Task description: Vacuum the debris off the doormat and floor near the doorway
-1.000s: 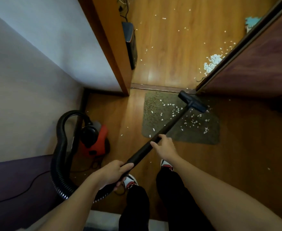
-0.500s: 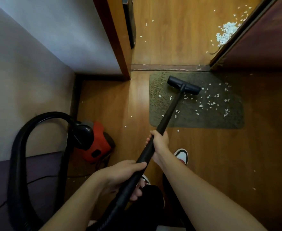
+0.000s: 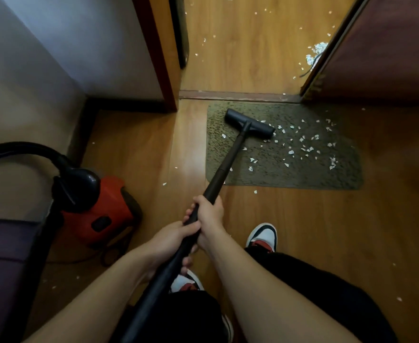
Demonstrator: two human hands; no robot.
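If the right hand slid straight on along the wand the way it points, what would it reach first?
The right hand points up the black wand toward the doormat. Nothing sits on the wand before the floor nozzle, so it would likely meet that first.

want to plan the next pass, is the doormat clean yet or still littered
Still littered. White scraps dot the doormat's right half, beside the vacuum head; its left part looks mostly clear.
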